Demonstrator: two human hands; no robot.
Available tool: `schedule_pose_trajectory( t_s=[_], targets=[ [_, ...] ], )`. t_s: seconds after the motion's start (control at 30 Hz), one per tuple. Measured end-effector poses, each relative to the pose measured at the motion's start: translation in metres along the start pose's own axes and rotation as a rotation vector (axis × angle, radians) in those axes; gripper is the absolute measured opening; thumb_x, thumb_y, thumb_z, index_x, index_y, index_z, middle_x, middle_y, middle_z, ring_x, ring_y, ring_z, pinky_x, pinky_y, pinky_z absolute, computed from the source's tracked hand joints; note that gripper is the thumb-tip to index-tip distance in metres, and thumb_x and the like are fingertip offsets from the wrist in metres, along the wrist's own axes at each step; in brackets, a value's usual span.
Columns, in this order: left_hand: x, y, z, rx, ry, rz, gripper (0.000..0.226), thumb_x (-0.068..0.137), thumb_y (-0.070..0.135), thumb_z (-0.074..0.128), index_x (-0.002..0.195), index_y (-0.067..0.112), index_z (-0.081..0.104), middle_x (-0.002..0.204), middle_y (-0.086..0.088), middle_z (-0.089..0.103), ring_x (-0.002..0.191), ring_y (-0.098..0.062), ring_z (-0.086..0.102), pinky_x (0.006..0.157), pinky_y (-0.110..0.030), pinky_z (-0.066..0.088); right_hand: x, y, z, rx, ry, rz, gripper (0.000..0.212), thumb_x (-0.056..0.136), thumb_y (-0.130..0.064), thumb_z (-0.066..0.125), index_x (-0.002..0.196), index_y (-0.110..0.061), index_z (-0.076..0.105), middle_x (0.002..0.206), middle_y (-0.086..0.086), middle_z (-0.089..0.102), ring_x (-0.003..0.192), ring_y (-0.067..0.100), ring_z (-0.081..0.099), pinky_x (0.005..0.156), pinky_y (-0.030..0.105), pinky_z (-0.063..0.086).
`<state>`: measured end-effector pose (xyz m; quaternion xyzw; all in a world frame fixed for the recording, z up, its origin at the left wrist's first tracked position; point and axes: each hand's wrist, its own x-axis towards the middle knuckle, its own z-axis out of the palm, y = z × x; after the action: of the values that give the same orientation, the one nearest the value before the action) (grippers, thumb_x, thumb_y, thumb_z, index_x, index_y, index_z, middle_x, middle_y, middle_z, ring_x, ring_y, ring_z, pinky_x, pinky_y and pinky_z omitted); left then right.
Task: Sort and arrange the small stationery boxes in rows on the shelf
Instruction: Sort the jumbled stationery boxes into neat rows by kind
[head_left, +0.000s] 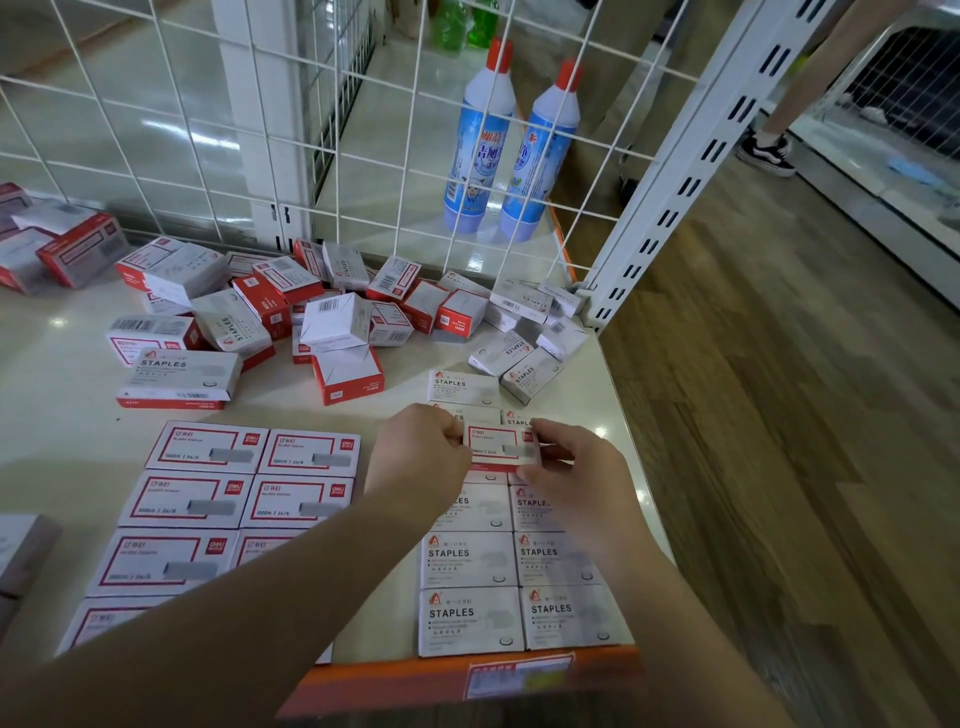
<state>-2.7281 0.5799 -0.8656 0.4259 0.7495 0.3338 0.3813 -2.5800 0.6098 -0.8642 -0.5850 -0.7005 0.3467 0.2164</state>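
Glossy white shelf (62, 332), matt cardboard boxes (208, 447), wire-mesh backing (208, 130).

Wood-plank floor (779, 415) beside a white wire-grid panel (208, 130) and slotted upright (691, 171).

A shop: slotted shelf upright (691, 171), orange price strip (467, 675), stocked cleaner bottles (511, 150).

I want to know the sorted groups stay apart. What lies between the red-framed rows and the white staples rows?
Bare shelf and the left forearm crossing it, in the head view.
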Motion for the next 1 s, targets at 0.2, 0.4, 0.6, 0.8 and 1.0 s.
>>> schedule_pose_trajectory(
  t_s=[0.2, 0.4, 0.6, 0.8, 1.0],
  targets=[
    [0.002, -0.001, -0.005, 0.027, -0.042, 0.024, 0.016, 0.087, 0.012, 0.061, 0.1, 0.013, 0.068, 0.096, -0.001, 0.069, 0.081, -0.015, 0.065, 0.063, -0.019, 0.052, 0.002, -0.003, -0.004, -0.017, -0.037, 0.001, 0.044, 0.079, -0.001, 0.066, 0.115, -0.026, 0.06, 0.098, -0.012, 0.06, 0.083, 0.001, 0.059, 0.074, 0.013, 0.049],
    [0.0, -0.005, -0.015, 0.164, -0.009, 0.12, 0.025, 0.09, 0.018, 0.056, 0.114, 0.017, 0.061, 0.104, 0.002, 0.062, 0.091, -0.012, 0.059, 0.075, -0.021, 0.05, 0.009, -0.001, -0.004, -0.184, -0.112, -0.082, 0.052, 0.08, -0.003, 0.064, 0.128, -0.019, 0.055, 0.107, -0.015, 0.046, 0.096, 0.005, 0.052, 0.087, 0.015, 0.044],
    [-0.004, -0.006, -0.021, 0.127, -0.025, 0.137, 0.028, 0.091, 0.021, 0.054, 0.119, 0.019, 0.057, 0.098, 0.009, 0.057, 0.083, -0.006, 0.054, 0.058, -0.009, 0.041, 0.006, -0.001, -0.003, -0.17, -0.067, -0.117, 0.046, 0.077, -0.005, 0.07, 0.118, -0.02, 0.058, 0.104, -0.013, 0.05, 0.084, -0.001, 0.052, 0.072, 0.002, 0.04],
    [-0.011, -0.002, -0.028, -0.053, -0.055, 0.15, 0.027, 0.093, 0.025, 0.053, 0.119, 0.02, 0.057, 0.089, 0.016, 0.058, 0.076, 0.001, 0.056, 0.047, -0.003, 0.041, -0.005, -0.01, -0.003, -0.019, 0.058, -0.232, 0.045, 0.073, -0.008, 0.075, 0.106, -0.031, 0.054, 0.102, -0.014, 0.056, 0.088, -0.001, 0.057, 0.077, 0.013, 0.049],
    [-0.014, -0.003, -0.037, -0.272, -0.065, 0.146, 0.011, 0.088, 0.016, 0.06, 0.096, 0.024, 0.062, 0.084, 0.015, 0.066, 0.08, 0.0, 0.062, 0.067, -0.01, 0.046, -0.006, -0.026, -0.014, 0.125, 0.038, -0.277, 0.046, 0.073, -0.002, 0.075, 0.107, -0.027, 0.057, 0.104, -0.012, 0.06, 0.089, 0.002, 0.059, 0.077, 0.015, 0.05]
  ],
)
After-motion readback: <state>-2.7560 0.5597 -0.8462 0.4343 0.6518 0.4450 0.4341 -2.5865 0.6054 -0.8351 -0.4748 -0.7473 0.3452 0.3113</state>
